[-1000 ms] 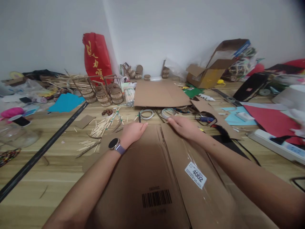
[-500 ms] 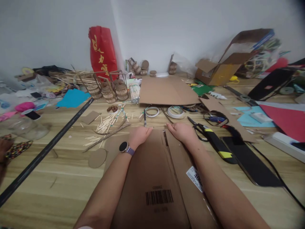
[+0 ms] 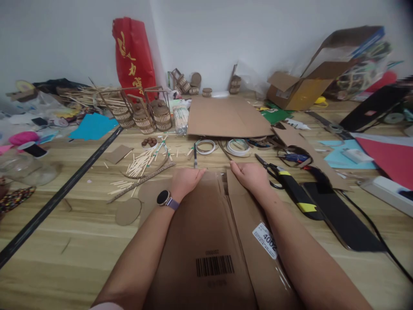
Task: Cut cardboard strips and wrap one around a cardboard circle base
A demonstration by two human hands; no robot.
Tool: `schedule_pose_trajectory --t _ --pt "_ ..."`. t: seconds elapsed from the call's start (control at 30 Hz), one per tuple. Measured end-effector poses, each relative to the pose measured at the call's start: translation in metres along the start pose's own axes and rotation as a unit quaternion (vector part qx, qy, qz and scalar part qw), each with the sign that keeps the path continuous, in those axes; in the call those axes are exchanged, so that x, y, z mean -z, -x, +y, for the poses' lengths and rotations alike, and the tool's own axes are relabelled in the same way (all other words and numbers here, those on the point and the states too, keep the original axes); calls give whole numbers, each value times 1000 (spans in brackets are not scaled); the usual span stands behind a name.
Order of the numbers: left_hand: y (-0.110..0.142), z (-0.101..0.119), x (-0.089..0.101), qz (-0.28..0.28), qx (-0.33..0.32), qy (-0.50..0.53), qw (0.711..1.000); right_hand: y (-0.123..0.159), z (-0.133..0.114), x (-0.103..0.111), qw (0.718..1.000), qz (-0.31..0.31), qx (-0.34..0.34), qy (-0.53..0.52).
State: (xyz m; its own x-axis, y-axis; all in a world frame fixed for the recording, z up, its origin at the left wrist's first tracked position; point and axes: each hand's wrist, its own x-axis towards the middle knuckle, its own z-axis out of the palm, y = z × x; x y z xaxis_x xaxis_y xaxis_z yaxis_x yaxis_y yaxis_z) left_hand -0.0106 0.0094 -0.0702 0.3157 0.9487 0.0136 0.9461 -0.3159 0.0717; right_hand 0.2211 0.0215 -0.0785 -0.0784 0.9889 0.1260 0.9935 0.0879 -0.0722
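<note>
A large brown cardboard box, flattened, lies in front of me with a barcode and a white label on it. My left hand, with a watch at the wrist, is closed on the far edge of its left panel. My right hand grips the far edge of the right panel. Between the hands a lengthwise seam is parted at the far end. Just beyond the left hand lies a dark pen-like tool. Scissors rest to the right of my right hand.
Farther back lie a cardboard sheet, tape rolls and small stick baskets. Loose sticks and a cardboard disc are at left. A black phone-like slab and a yellow-black cutter lie at right. Another person's patterned sleeve shows far left.
The gap at the far end of the seam looks slightly wider, and my hands are a little farther apart. The view has shifted slightly. Both hands keep their hold on the cardboard.
</note>
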Motion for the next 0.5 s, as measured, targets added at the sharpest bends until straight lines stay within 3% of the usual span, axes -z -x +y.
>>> schedule_pose_trajectory --t 0.5 --pt "2 1 4 14 14 -6 1000 11 0 8 996 81 -34 -7"
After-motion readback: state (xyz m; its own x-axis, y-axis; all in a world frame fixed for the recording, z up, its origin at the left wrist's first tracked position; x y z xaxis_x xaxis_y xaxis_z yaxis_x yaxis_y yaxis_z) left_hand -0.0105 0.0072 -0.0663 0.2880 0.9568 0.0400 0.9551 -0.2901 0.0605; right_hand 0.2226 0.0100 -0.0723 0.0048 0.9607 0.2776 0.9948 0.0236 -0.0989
